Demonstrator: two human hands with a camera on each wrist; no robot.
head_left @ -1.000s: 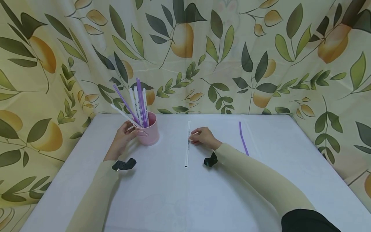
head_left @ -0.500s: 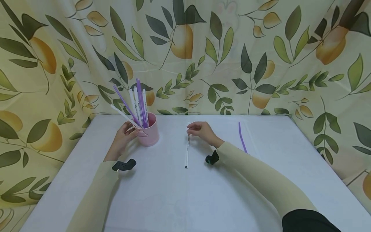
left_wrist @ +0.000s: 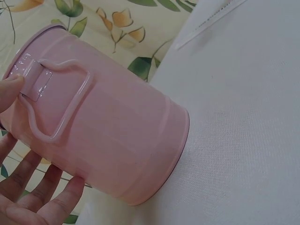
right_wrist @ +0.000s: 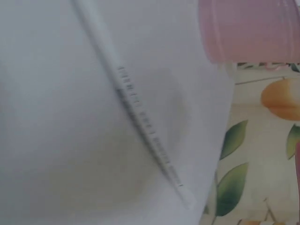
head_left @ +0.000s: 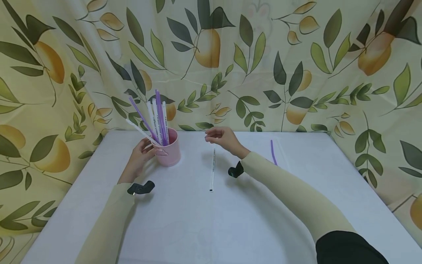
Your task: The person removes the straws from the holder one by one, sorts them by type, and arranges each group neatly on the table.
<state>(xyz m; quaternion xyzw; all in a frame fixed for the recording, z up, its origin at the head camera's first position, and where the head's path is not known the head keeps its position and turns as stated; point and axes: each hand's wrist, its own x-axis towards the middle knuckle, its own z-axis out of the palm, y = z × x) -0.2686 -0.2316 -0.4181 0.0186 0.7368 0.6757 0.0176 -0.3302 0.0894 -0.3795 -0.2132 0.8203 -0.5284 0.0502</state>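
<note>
My left hand point(head_left: 138, 159) holds a pink cup point(head_left: 170, 156) at its left side near the rim. In the left wrist view, the thumb presses by the hinge of the cup's wire handle point(left_wrist: 77, 105) and the fingers point(left_wrist: 65, 199) curl underneath. Several white and purple straws point(head_left: 156, 123) stand inside the cup. Over the table's far part hovers my right hand point(head_left: 225, 139), fingers loosely bent and nothing showing between them. A white straw with black print point(head_left: 212, 170) lies just below that hand, also in the right wrist view point(right_wrist: 140, 117).
Farther right on the white table point(head_left: 184, 223) lies a purple straw point(head_left: 273, 152), partly hidden behind the right forearm. Behind the table's far edge hangs a cream curtain point(head_left: 230, 73) printed with leaves and fruit. Dark straps with cameras point(head_left: 141, 187) sit on both wrists.
My right hand has lifted from beside the white straw and moved away from me and slightly left. The white straw stays on the table. My left hand and the cup have kept still.
</note>
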